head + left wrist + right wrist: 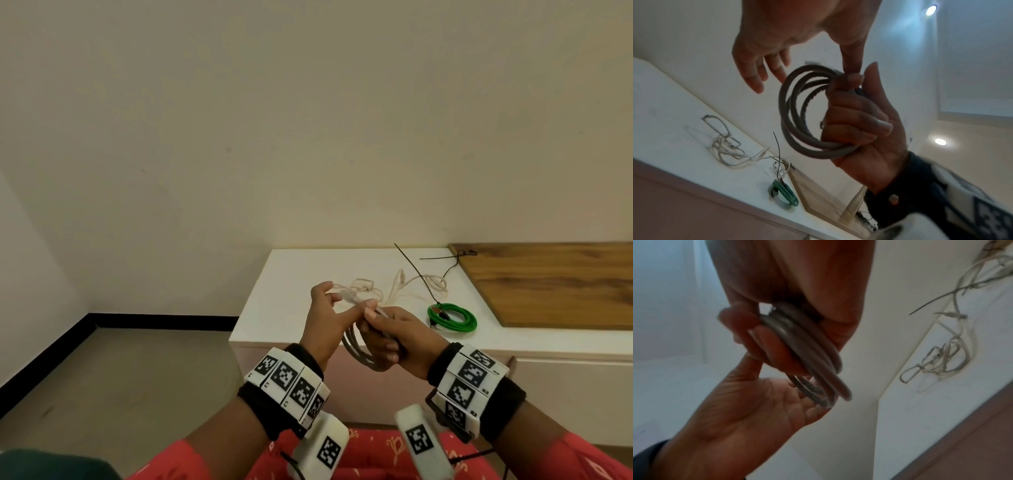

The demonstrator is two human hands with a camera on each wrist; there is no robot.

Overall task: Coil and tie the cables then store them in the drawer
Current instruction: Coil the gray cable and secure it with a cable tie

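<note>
A grey cable coil (356, 346) (793, 113) (818, 356) hangs in the air in front of the white cabinet. My right hand (390, 339) (859, 116) (789, 280) grips one side of its loops in a fist. My left hand (323, 318) (764, 53) (748, 402) is beside it with fingers spread and straight; only its thumb tip touches the top of the coil by my right forefinger. A loose white cable (394, 287) (725, 146) (945, 360) lies tangled on the cabinet top. A green cable (452, 317) (785, 193) lies coiled to its right.
The low white cabinet (274, 308) stands against the wall, with a wooden board (555, 284) on its right part. Thin black ties (418, 270) lie across the white cable and near the board's corner. Bare floor is to the left. Red fabric sits below my wrists.
</note>
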